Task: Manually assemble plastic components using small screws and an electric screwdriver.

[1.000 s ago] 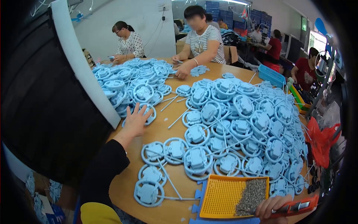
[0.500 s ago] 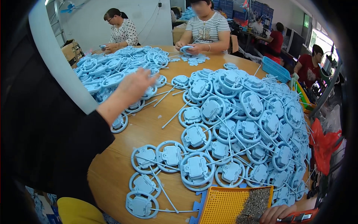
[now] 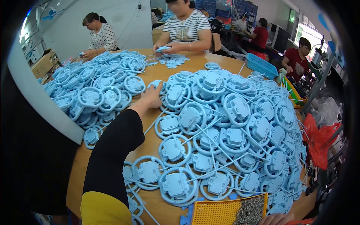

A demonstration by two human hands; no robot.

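My left hand (image 3: 152,98) reaches across the table with its fingers stretched out and apart. Its fingertips are at a light-blue, ring-shaped plastic part (image 3: 156,84) at the left edge of a big heap; whether they press on it, I cannot tell. The heaped parts (image 3: 175,183) have a boxy centre inside a ring, several with a thin blue rod. At the lower edge, my right hand (image 3: 276,219) is curled beside small metal screws (image 3: 250,210) in a yellow basket (image 3: 213,213). It is around a red electric screwdriver (image 3: 303,220), mostly cut off by the frame.
A second heap of blue parts (image 3: 90,96) lies on the left, beside a pale post (image 3: 48,93). Two people sit across the wooden table (image 3: 198,64), one holding a blue piece. A blue basket (image 3: 261,66) stands at the far right, with a red bag (image 3: 320,142) nearer.
My left hand has moved from over the left heap to the edge of the big heap. The view has shifted, and less of my right hand and the screwdriver shows.
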